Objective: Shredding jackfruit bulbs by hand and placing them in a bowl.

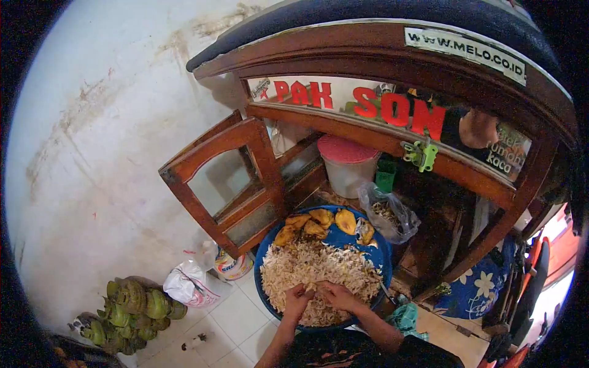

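Note:
A large round blue tray in front of me holds a broad heap of brownish rice. Both hands are over the near part of that heap. My left hand and my right hand almost meet, fingertips bent around a small pale bit of food that I cannot identify. Which hand grips it is not plain. Along the tray's far side lie several yellow-brown food pieces, perhaps fried chicken. Part of a metal utensil handle shows at the tray's right edge.
A wooden food cart with an open glazed door stands ahead. It holds a pink-lidded bucket, a green plastic basket and a clear plastic bag. On the left are green gas cylinders and a white sack; a green cloth lies right.

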Demonstrator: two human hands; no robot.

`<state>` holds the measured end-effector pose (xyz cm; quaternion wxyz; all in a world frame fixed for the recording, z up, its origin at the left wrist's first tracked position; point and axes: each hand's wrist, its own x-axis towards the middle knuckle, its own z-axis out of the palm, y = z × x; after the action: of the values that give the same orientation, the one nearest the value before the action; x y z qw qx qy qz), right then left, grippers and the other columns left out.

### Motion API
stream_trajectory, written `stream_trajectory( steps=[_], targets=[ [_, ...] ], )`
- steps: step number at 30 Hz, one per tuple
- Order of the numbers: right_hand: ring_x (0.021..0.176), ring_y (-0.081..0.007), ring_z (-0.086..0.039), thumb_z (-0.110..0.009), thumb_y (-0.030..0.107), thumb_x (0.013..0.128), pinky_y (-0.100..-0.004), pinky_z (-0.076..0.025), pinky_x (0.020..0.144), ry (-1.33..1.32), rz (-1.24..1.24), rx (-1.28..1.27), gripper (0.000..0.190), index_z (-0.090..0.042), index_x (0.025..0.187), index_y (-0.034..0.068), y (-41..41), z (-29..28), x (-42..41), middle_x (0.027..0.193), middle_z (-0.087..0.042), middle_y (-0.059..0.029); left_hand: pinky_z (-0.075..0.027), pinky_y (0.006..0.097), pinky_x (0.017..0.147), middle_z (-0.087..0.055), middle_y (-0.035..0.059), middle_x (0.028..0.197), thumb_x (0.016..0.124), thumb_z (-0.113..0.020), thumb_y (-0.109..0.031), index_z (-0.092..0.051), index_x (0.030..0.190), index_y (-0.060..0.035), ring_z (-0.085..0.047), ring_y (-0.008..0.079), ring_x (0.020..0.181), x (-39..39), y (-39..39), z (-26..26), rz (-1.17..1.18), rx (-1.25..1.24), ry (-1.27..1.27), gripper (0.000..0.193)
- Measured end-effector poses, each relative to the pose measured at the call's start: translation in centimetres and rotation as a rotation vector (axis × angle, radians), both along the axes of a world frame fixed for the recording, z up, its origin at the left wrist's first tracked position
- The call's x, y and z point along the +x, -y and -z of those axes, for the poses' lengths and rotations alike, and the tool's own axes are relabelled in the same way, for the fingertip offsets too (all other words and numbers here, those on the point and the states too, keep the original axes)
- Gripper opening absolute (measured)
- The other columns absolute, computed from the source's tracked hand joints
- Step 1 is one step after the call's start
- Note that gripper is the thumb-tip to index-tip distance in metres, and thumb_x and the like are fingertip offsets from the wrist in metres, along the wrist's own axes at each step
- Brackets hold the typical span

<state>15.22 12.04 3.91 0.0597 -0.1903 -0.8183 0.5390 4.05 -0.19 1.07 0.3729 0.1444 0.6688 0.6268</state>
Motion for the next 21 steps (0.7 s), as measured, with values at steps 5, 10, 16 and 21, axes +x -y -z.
stream_trajectory(
  steps=[5,10,16,21],
  targets=[
    [0.057,-0.0209,-0.056,-0.046,0.030,0.087,-0.0362,-0.045,0.053,-0.091,0.215,0.279,0.038,-0.044,0.122,0.013,-1.3,6.1,1.1,0.079,-0.060,-0.0126,-0.046,0.0254,0.062,-0.061,0.0082,0.078,0.074,-0.062,-0.006,-0.059,0.090,0.0027,-0.057,0.0133,0.068,1.2,-1.5,-1.9,-0.043,0.094,0.147,0.019],
    [0.062,-0.0201,-0.057,-0.047,0.020,0.087,-0.0350,-0.046,0.057,0.066,-0.012,0.076,0.038,-0.042,0.124,0.012,-0.9,0.4,1.1,0.086,-0.060,-0.0128,-0.047,0.0267,0.063,-0.063,0.0106,0.081,0.075,-0.063,-0.006,-0.058,0.099,0.0045,-0.058,0.0147,0.067,1.0,-0.9,-2.0,-0.028,0.027,-0.035,0.027],
    [0.092,-0.0223,-0.056,-0.045,0.024,0.090,-0.0325,-0.045,0.078,0.054,-0.086,-0.203,0.042,-0.037,0.127,0.008,-2.2,5.5,1.4,0.105,-0.056,-0.0144,-0.048,0.0266,0.062,-0.063,0.0115,0.074,0.076,-0.061,-0.003,-0.059,0.095,0.0055,-0.060,0.0155,0.068,0.8,-1.9,-4.3,0.108,-0.134,-0.146,0.021],
    [0.102,-0.0303,-0.053,-0.044,0.029,0.090,-0.0351,-0.042,0.086,0.062,0.070,0.084,0.044,-0.036,0.128,0.008,-3.2,2.2,1.0,0.117,-0.051,-0.0152,-0.046,0.0257,0.050,-0.063,0.0114,0.071,0.077,-0.060,-0.006,-0.061,0.088,0.0052,-0.057,0.0137,0.057,0.9,-1.9,-2.2,0.049,0.005,-0.147,0.016]
  ],
)
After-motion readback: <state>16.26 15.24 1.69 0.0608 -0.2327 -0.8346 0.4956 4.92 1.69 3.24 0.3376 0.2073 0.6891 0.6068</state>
